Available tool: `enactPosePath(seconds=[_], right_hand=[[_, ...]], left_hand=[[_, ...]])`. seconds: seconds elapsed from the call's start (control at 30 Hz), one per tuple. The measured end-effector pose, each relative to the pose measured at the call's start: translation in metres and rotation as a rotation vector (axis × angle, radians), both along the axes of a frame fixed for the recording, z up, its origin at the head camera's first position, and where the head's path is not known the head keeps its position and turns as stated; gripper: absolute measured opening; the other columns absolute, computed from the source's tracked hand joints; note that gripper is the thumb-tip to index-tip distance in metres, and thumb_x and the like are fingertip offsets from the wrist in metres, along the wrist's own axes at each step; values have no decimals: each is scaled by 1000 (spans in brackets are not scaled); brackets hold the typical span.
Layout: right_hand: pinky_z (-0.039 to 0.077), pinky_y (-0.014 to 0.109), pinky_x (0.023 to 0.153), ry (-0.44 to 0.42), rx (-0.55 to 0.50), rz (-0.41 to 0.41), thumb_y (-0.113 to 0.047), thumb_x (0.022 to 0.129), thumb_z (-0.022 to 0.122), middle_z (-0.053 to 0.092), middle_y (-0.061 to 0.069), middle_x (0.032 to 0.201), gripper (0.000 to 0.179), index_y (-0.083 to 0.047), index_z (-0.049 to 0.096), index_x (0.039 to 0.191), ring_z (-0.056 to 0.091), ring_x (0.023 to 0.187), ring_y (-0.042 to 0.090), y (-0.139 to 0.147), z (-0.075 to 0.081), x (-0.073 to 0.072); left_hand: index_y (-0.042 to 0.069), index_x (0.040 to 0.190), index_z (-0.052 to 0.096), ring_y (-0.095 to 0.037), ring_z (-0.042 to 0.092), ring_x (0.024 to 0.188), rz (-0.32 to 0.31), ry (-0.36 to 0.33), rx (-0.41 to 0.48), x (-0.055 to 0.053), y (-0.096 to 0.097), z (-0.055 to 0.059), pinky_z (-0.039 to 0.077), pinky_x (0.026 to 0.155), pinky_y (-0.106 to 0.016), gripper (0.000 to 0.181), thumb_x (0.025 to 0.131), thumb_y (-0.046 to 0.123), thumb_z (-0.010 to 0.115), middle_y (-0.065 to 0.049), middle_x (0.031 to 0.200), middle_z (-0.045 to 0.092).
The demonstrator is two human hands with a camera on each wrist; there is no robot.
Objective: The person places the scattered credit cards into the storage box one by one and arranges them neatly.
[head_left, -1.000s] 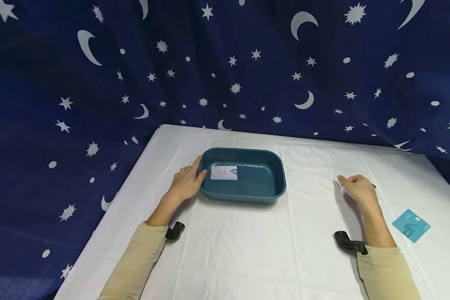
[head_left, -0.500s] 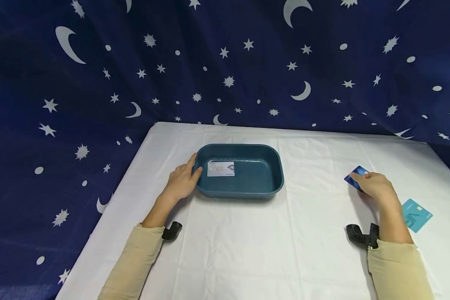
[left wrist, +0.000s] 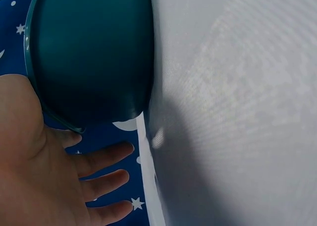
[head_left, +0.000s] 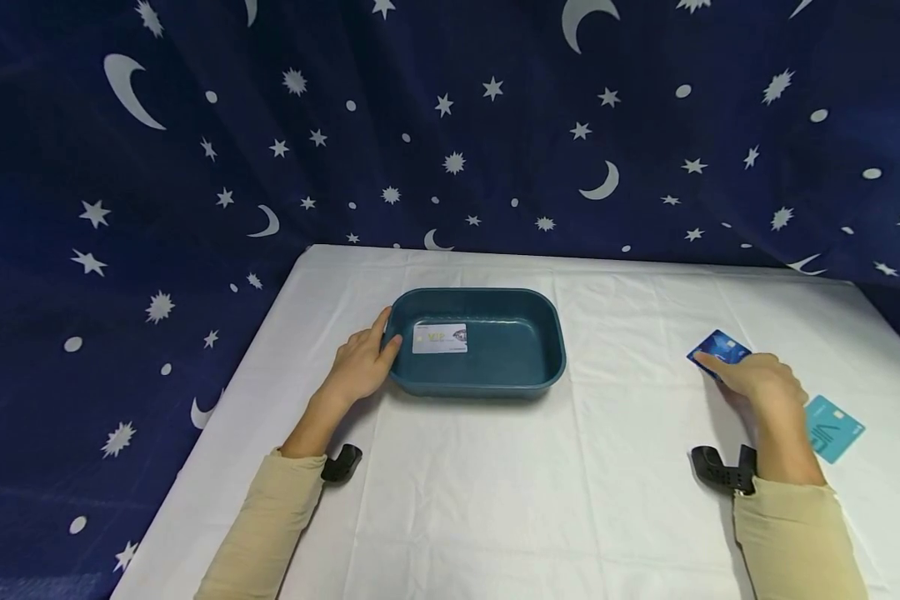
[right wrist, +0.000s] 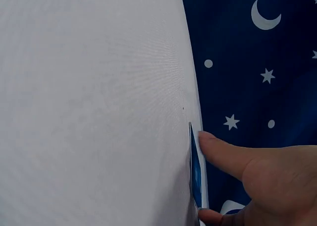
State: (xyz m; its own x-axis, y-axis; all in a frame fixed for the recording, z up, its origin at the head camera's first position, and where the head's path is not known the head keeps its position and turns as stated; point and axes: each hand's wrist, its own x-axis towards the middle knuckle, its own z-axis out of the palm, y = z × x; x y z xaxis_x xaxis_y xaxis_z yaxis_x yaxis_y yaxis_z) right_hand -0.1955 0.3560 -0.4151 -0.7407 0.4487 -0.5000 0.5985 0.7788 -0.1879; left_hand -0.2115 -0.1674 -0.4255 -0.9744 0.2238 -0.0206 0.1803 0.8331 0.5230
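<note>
A dark teal plastic tub (head_left: 487, 390) stands on the white-covered table, a white VIP card (head_left: 439, 338) lying flat in its left part. My left hand (head_left: 362, 364) holds the tub's left rim, thumb over the inside and index finger at the outside. In the left wrist view its other fingers (left wrist: 106, 185) stick out below the tub (left wrist: 94, 52). Over at the right, my right hand (head_left: 761, 379) pinches a dark blue chip card (head_left: 720, 346) close over the cloth. The right wrist view shows this card (right wrist: 196, 174) nearly edge-on, between thumb and a fingertip.
A light teal VIP card (head_left: 834, 429) lies just right of the right wrist, partly hidden by it. Behind the table hangs a dark blue curtain (head_left: 390, 150) with moons and stars. White cloth (head_left: 630, 467) spreads between the two arms.
The blue card, mostly hidden under my right hand before, now shows its face. That hand has shifted slightly right. My left hand keeps its place on the tub. The head view has shifted a little.
</note>
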Motion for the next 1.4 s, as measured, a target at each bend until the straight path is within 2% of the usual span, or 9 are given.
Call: enactPosePath(seconds=[0.27,0.5,0.63,0.8,0.9,1.0,1.1,1.2,1.4], right_hand=[[39,57,84,87,-26,-62,-69,87,41,32,47,117,113,34,18,127,40,107,55,-1,-2,3],[34,61,91,120,-72,-109,-72,82,47,21,51,126,121,29,2,131,31,115,62,-3,-9,2],[33,64,89,111,-73,-50,-70,84,47,20,52,121,117,28,0,129,27,113,65,3,-12,2],[33,67,84,159,-130,95,-65,87,50,25,47,115,102,21,14,128,30,108,61,20,-16,7],[32,67,82,205,-150,148,-63,88,50,27,44,113,95,18,19,126,32,104,59,28,-18,10],[34,65,81,209,-118,142,-66,88,46,31,41,108,94,20,26,120,34,99,57,30,-20,9],[34,65,81,163,-62,125,-71,86,43,32,39,106,97,21,31,115,34,98,57,26,-21,6],[34,64,84,129,-33,123,-71,85,45,31,40,108,102,24,29,118,33,101,58,22,-20,4],[32,63,91,171,-107,127,-60,88,54,28,46,123,96,21,27,131,31,111,61,18,-16,3]], left_hand=[[6,153,16,-46,33,130,-2,7,-1,1,0,2,23,99,-65,60,103,35,34,-27,143,37],[5,153,17,-46,34,130,-4,16,-1,1,0,2,24,98,-65,60,104,35,34,-27,143,38],[5,153,17,-46,34,129,-6,21,-3,1,0,2,25,98,-65,59,104,35,34,-27,143,38],[4,152,17,-45,33,130,-4,14,-15,0,0,2,24,99,-64,60,104,35,33,-27,143,37],[4,152,17,-46,33,131,0,10,-18,1,0,2,24,99,-65,60,104,34,33,-27,144,37],[4,152,16,-46,33,130,3,5,-17,1,0,2,24,99,-65,60,103,34,34,-28,144,37],[4,152,17,-47,34,130,5,3,-20,2,0,2,25,98,-65,60,103,34,34,-28,143,37],[3,152,17,-46,34,130,6,7,-21,2,1,2,25,98,-65,60,103,34,34,-28,143,38],[3,152,18,-46,34,130,3,17,-22,1,2,4,25,98,-64,59,104,33,34,-27,143,38]])
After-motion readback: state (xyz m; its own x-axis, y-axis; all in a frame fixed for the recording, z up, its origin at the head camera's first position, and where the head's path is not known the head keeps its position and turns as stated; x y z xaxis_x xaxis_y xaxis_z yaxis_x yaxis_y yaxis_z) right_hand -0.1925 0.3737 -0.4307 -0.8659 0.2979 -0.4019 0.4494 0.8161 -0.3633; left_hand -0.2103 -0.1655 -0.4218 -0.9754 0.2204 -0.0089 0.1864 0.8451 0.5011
